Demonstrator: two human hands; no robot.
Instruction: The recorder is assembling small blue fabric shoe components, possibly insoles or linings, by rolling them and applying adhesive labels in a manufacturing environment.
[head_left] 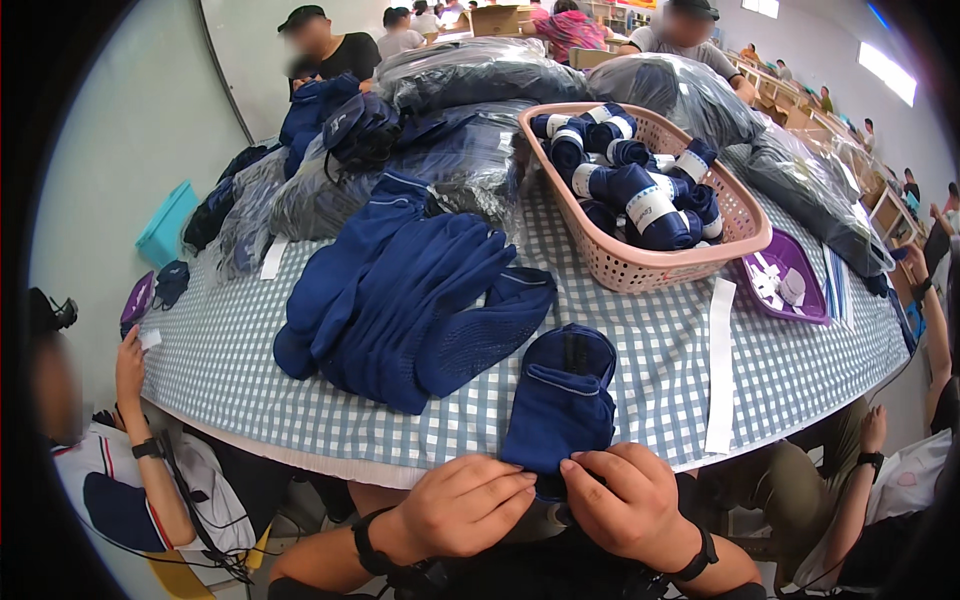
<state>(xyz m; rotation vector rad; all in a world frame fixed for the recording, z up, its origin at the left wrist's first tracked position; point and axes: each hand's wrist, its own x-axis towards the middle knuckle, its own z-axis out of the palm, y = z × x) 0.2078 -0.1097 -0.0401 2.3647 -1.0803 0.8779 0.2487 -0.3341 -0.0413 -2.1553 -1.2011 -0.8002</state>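
A navy blue knit piece [556, 425], folded flat with a pale line along its fold, lies at the table's front edge. My left hand [466, 506] pinches its near left corner between thumb and fingers. With its thumb and fingertips closed, my right hand [626, 500] grips the near right corner. Past it, a loose heap of similar navy knit pieces [395, 295] spreads across the cloth. A pink perforated basket [640, 270] holds several navy rolls [655, 205] wrapped in white paper bands.
A long white strip [720, 365] lies right of my hands. Beyond is a purple tray [815, 305] of small white pieces. Plastic-wrapped bundles [455, 150] line the checked table's [220, 345] far side. Other people sit left, right and across.
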